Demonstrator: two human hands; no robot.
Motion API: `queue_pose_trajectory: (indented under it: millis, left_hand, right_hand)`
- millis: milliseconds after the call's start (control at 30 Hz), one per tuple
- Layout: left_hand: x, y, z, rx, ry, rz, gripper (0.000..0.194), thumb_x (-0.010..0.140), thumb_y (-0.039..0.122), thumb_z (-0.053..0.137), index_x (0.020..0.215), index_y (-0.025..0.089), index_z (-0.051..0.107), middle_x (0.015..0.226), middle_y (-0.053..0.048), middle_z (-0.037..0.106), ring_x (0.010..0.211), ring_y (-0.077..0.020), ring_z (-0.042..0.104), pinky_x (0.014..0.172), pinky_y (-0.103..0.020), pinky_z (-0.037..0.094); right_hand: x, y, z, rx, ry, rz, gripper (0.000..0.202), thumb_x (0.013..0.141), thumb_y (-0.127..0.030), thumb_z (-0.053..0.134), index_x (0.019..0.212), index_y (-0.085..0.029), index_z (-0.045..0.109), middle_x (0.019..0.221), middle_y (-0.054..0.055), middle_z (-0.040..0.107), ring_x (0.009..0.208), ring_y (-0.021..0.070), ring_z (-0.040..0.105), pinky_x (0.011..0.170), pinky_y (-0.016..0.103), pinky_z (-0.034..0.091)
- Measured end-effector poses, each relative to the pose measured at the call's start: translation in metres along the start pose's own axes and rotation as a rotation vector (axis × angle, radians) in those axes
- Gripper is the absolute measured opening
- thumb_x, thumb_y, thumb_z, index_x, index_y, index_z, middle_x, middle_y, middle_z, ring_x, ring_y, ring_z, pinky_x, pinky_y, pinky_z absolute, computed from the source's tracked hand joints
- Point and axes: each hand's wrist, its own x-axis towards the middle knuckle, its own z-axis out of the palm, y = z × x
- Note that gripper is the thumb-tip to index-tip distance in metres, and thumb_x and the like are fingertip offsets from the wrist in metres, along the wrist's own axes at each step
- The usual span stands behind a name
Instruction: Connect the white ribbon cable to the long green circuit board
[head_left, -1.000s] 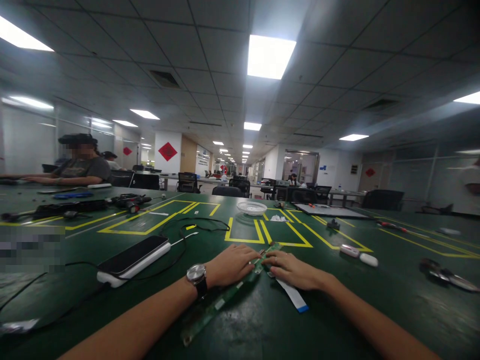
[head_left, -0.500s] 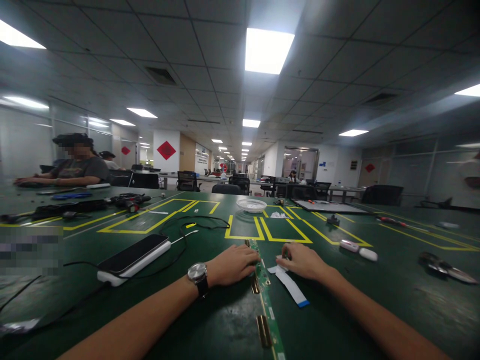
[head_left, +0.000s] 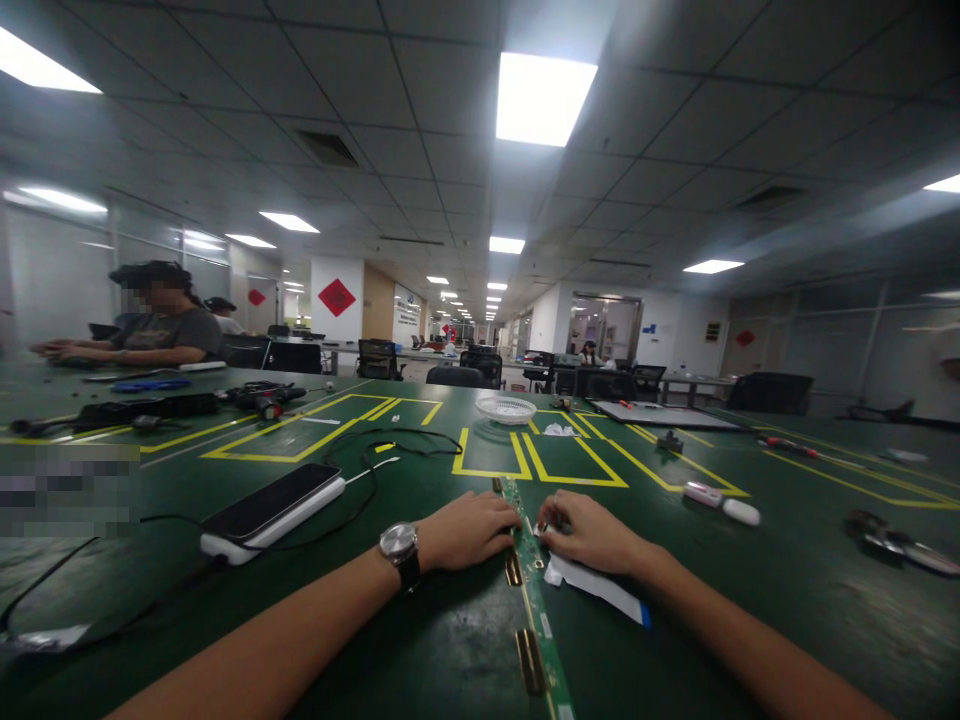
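Observation:
A long, narrow green circuit board (head_left: 550, 655) runs away from me along the table, with gold-coloured flex strips on its left edge. My left hand (head_left: 466, 527), a watch on its wrist, is closed over that edge with its fingertips on the board. Just right of the board, my right hand (head_left: 589, 530) pinches the end of a white flat ribbon cable (head_left: 606, 590). The cable's blue-tipped end trails to the right under the wrist. Fingers hide the pinched end, so I cannot tell whether it touches the board's connector.
A phone (head_left: 274, 500) lies on a white power bank at left, with black cables around it. Beyond the hands stands a clear plastic dish (head_left: 506, 408). To the right are an earbud case (head_left: 703, 493), a white oval piece (head_left: 741, 512) and a screwdriver (head_left: 787, 446). A person (head_left: 161, 320) sits at far left.
My right hand has moved left to the board's edge, bringing the ribbon cable along. The cable's blue end has swung to the right. My left hand stays on the board.

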Motion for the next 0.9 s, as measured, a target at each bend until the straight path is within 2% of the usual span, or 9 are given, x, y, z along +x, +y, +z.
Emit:
queue_pose_trajectory:
  millis: [200, 900]
  left_hand:
    - [0.0, -0.001, 0.001, -0.012, 0.01, 0.009, 0.024, 0.1, 0.031, 0.049, 0.121, 0.025, 0.059, 0.123, -0.005, 0.064, 0.113, -0.0233, 0.059, 0.093, -0.035, 0.047]
    - [0.0001, -0.004, 0.0032, -0.034, 0.0, 0.009, 0.026, 0.099, 0.03, 0.049, 0.123, 0.024, 0.058, 0.124, -0.006, 0.063, 0.114, -0.0244, 0.059, 0.095, -0.036, 0.047]
  right_hand:
    - [0.0015, 0.0003, 0.0045, 0.023, 0.007, 0.002, 0.014, 0.081, -0.029, 0.064, 0.089, -0.02, 0.069, 0.086, 0.003, 0.065, 0.079, 0.018, 0.058, 0.07, 0.027, 0.042]
    - [0.0007, -0.0016, 0.0031, 0.02, 0.0, 0.057, 0.014, 0.081, -0.026, 0.062, 0.091, -0.018, 0.066, 0.085, 0.003, 0.065, 0.076, 0.0168, 0.058, 0.067, 0.026, 0.041]
